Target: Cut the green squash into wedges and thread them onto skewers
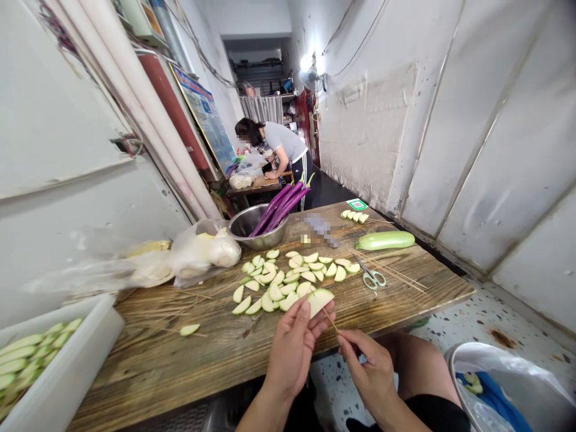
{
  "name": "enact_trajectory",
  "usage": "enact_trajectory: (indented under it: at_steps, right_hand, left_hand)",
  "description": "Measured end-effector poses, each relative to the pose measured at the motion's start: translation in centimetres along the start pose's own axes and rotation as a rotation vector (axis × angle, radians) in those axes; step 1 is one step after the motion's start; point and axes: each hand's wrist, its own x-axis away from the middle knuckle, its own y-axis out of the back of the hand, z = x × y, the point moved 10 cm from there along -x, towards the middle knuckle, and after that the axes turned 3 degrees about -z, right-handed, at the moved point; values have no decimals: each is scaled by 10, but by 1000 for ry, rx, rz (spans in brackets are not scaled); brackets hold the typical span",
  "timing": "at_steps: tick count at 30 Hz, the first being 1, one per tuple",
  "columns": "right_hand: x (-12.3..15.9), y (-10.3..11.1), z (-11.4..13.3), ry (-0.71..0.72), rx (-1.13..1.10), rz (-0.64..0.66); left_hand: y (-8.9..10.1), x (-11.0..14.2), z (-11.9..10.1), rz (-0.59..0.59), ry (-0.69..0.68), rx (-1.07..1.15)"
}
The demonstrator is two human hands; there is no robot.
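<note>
Between thumb and fingers, my left hand (291, 345) pinches a pale half-moon slice of zucchini (321, 300) with a green rim, above the table's near edge. My right hand (371, 366) grips a thin wooden skewer (332, 321), whose tip meets the lower edge of that slice; whether it has gone in, I cannot tell. Just beyond my hands lies a spread of cut zucchini slices (275, 292). Green-handled scissors (373, 279) rest to the right, beside several loose skewers (398, 273). Farther back is a whole zucchini (385, 240).
A steel bowl (252, 240) holds long purple eggplants (281, 209). Plastic bags (198, 249) lie at left, near a white bin (96, 336) of skewered slices. A lined bucket (468, 360) stands at lower right. Another person (283, 144) bends over a table behind.
</note>
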Motion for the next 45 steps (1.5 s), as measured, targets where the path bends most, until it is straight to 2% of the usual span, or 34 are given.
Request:
enact_trajectory:
  at_steps: [5, 8, 12, 16, 19, 21, 24, 29, 32, 36, 38, 41, 43, 45]
  right_hand:
    - [6, 6, -4, 32, 59, 34]
    - [16, 13, -17, -24, 84, 89]
    - [26, 25, -34, -145, 71, 105]
    - [28, 38, -37, -178, 64, 92]
    - [35, 59, -39, -215, 130, 113]
    - [47, 79, -42, -257, 194, 131]
    - [72, 108, -44, -308, 271, 139]
    - [117, 143, -51, -376, 367, 131]
    - [138, 163, -50, -393, 411, 70]
    - [171, 192, -49, -457, 459, -45]
    - [195, 206, -55, -529, 469, -103]
    - [246, 227, -76, -718, 455, -203]
    - [284, 242, -94, -879, 470, -291]
    - [314, 253, -106, -996, 501, -375]
  left_hand:
    - [22, -12, 9, -102, 4, -105]
    - [26, -16, 18, -100, 5, -204]
    - [8, -15, 42, 31, 129, -314]
    - [-14, -16, 58, 134, 201, -461]
    - [-30, -15, 76, 224, 265, -554]
    - [-38, -10, 97, 285, 346, -586]
    - [-42, 3, 135, 332, 489, -613]
    - [-42, 30, 187, 278, 640, -655]
    - [-52, 48, 211, 276, 693, -680]
    - [-71, 63, 238, 332, 758, -703]
    - [-76, 55, 242, 312, 750, -700]
    - [-87, 26, 243, 247, 648, -683]
    - [-104, 14, 261, 314, 634, -694]
    - [-129, 13, 296, 448, 646, -676]
